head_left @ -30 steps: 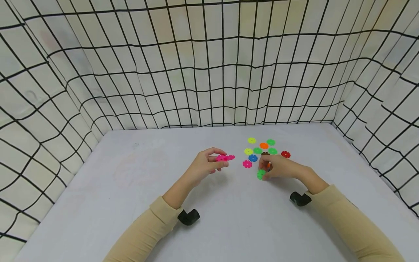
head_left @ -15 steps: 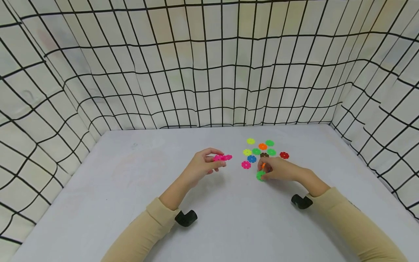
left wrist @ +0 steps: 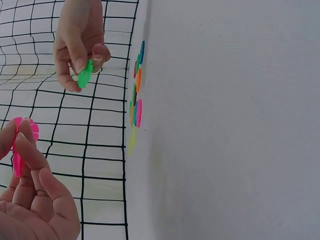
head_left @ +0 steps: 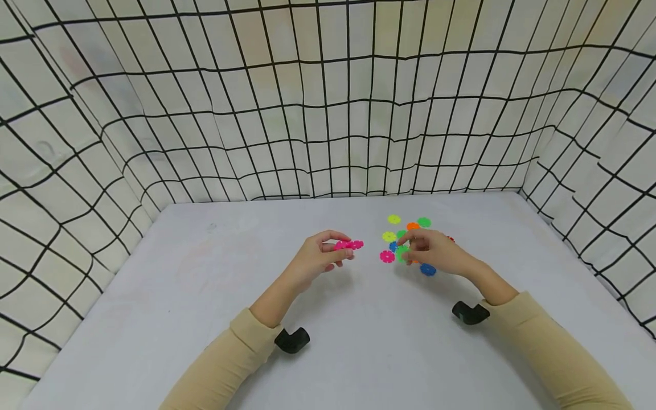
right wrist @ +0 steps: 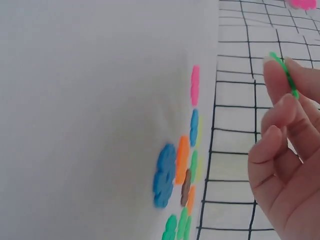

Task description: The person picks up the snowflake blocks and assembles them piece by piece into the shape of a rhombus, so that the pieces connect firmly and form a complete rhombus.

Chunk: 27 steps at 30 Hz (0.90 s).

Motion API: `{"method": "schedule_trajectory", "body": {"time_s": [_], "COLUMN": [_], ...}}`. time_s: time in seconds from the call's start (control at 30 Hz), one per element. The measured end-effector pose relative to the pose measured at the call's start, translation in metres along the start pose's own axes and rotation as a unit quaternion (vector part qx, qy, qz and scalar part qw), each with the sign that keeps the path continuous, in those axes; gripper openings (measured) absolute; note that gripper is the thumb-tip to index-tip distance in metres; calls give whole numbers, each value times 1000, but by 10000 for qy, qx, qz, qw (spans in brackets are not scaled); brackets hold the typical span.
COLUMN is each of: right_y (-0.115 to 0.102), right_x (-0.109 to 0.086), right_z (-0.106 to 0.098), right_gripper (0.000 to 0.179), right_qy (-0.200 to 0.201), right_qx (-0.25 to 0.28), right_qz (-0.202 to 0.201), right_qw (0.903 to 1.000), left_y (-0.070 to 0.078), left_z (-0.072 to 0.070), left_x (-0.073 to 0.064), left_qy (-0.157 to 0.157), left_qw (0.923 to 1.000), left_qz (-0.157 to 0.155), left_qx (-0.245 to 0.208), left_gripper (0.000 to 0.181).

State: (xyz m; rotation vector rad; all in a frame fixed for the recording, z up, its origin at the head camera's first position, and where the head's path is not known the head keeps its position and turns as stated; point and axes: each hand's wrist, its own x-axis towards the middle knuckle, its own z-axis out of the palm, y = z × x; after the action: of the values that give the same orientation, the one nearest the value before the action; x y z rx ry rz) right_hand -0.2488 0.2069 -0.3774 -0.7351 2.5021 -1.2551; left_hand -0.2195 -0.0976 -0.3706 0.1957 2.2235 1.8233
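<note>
White black-gridded fabric [head_left: 338, 122] backs the bench [head_left: 369, 341]. At frame centre, the left hand [head_left: 322, 255] pinches pink flower discs [head_left: 356, 245]; right of centre, the right hand [head_left: 434, 250] pinches a green flower disc [left wrist: 85, 75], which might slip, being so thin.

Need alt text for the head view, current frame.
A person's left hand holds pink flower-shaped pieces while the right hand pinches a green piece above scattered colourful pieces on a white table. A black-gridded white backdrop rises behind and at both sides.
</note>
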Motion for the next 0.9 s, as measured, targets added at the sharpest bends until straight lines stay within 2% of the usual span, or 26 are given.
{"method": "schedule_trajectory", "body": {"time_s": [0.23,0.43,0.7,0.9], "right_y": [-11,-20,-28,-33], "right_x": [4,8,13,15], "right_z": [7,15,26,36], "right_gripper": [33,31,32,32], "right_qy": [539,999,1138,1240], "right_qx": [540,822,1259,1350], "right_qz": [-242,-284,-336,-243], "right_qw": [9968,9912,9849,9828], "left_y": [0,-1,-1,-1], "left_z": [1,2,4,5], "left_x": [-1,0,-1,-1], "left_qy": [-46,-88,-95,-120], "left_qw": [9999,9998,9997,9996], "left_qz": [-28,8,19,4], "left_qx": [-121,-156,-213,-273], "left_gripper": [29,29,27,26]}}
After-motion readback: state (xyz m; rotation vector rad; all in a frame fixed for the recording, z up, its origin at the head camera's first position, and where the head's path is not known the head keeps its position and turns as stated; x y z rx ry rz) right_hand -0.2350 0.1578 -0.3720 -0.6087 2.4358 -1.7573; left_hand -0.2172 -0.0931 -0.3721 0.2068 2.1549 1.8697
